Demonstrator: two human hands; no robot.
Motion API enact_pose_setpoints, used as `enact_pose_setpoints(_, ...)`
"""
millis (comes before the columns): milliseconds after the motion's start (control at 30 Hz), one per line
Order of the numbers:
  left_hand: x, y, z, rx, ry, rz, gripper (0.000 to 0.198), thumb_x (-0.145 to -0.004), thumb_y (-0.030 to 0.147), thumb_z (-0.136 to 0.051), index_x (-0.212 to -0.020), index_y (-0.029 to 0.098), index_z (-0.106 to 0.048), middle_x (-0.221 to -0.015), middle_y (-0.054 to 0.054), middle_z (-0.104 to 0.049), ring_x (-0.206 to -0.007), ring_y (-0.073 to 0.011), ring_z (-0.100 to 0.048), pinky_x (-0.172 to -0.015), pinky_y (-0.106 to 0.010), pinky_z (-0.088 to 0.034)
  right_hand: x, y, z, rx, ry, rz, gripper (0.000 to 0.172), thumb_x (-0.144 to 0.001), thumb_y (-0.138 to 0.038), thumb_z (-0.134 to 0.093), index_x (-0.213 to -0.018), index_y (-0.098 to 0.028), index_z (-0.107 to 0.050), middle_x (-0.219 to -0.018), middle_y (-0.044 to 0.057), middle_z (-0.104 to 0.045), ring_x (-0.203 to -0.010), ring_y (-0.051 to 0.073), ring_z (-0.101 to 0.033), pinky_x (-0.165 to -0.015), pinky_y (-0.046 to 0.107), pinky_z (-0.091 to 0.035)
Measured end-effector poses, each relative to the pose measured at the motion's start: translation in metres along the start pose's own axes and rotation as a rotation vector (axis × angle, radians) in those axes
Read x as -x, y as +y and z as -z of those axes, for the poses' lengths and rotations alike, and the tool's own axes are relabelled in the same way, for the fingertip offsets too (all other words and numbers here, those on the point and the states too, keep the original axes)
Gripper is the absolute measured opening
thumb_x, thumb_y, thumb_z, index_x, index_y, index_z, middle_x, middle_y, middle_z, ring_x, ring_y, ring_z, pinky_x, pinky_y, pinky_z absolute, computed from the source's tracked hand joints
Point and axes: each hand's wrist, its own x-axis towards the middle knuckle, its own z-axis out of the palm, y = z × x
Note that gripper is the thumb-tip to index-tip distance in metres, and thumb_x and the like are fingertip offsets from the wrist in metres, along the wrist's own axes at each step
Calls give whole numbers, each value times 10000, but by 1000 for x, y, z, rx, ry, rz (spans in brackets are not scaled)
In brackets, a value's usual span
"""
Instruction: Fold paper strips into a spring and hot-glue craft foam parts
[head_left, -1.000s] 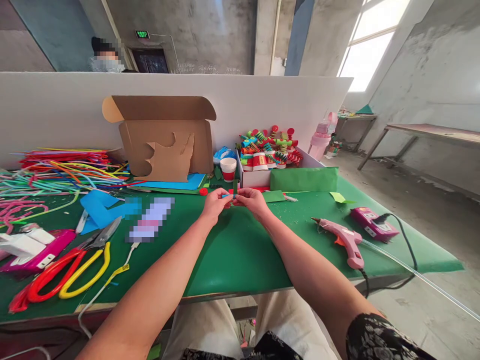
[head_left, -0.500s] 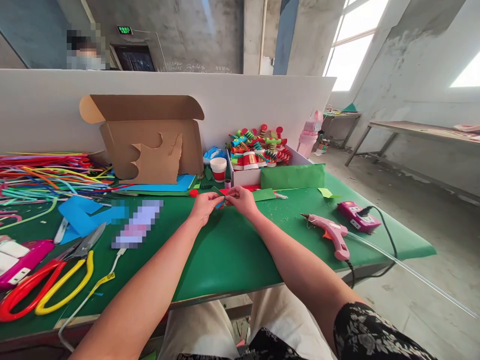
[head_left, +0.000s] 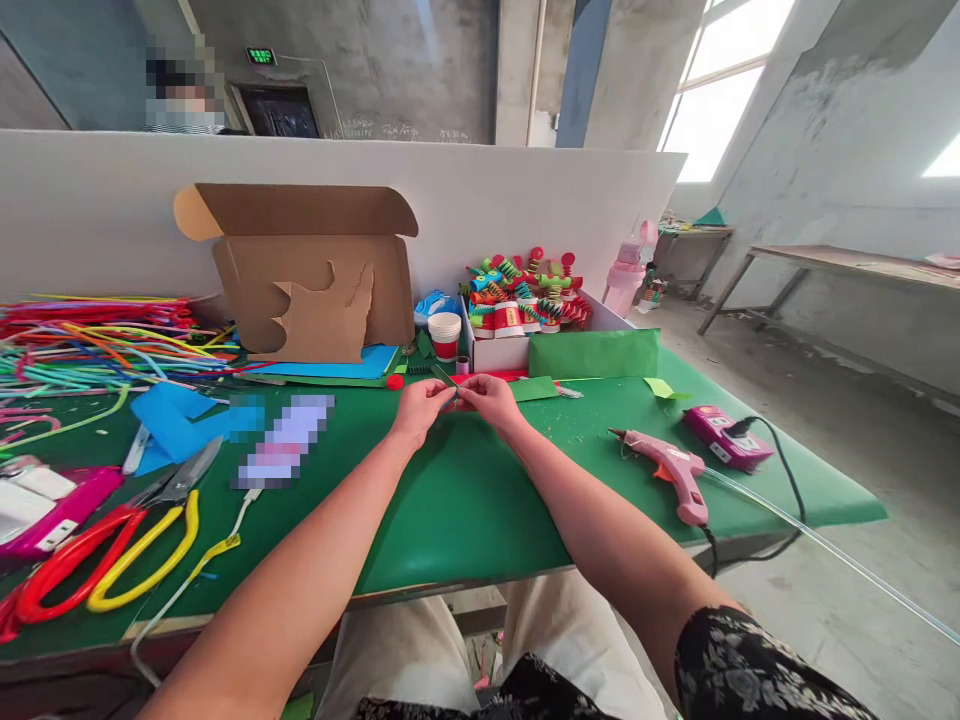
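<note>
My left hand (head_left: 421, 411) and my right hand (head_left: 490, 402) meet over the middle of the green table, thumbs and fingertips pinched together. Between them is a small green paper strip (head_left: 443, 375), one end sticking up to the left past the fingertips. The fingers cover most of it, so its full shape is hidden. Just beyond the hands lie a red round piece (head_left: 394, 382), a dark coiled piece (head_left: 418, 370) and a small spool (head_left: 462, 365). A flat green paper piece (head_left: 535, 389) lies right of my right hand.
On the right lie a pink glue gun (head_left: 671, 468) and a magenta power block (head_left: 726, 437). Large scissors (head_left: 142, 540), blue paper (head_left: 169, 425) and pipe cleaners (head_left: 97, 345) are left. Paper cups (head_left: 445, 336), a cardboard box (head_left: 315, 270) and a box of colourful figures (head_left: 499, 352) stand behind.
My fingertips have drawn closer together, and the blue bit that showed beneath them is now mostly hidden. The whole view has shifted slightly.
</note>
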Motion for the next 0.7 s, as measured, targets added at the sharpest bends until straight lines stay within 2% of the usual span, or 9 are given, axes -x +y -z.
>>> enact_pose_setpoints(167,-2,-1,0,-56,21,-43,389,-493,460,-843,-586,163,-610,-541,13,-589,-521,-117,-526,-557,-264,-456,-1,-1,2,20,-38,-2,258,-593,-293,-844,-641,-182,-616,-568,-36,-627,-530,110,-609,-614,264,-563)
enact_pose_setpoints(333,-3,1,3,-117,-20,-22,312,-515,371,-842,-566,164,-614,-538,9,-586,-527,-122,-527,-559,-270,-468,-4,-1,4,75,-51,-33,232,-610,-259,-836,-661,-182,-623,-572,-45,-633,-495,97,-589,-551,240,-538)
enact_pose_setpoints(533,-3,0,3,-71,-16,0,300,-490,326,-845,-578,168,-604,-541,18,-593,-527,-116,-533,-553,-263,-483,-1,-2,4,13,-92,-92,181,-647,-243,-830,-644,-169,-664,-545,-24,-634,-521,110,-606,-629,264,-572)
enact_pose_setpoints(700,-4,-3,1,-28,-9,-36,283,-521,289,-813,-678,169,-611,-597,17,-615,-564,-118,-556,-581,-264,-493,0,-2,3,-53,-49,-110,243,-605,-307,-858,-615,-174,-654,-511,-26,-626,-502,109,-603,-636,270,-580)
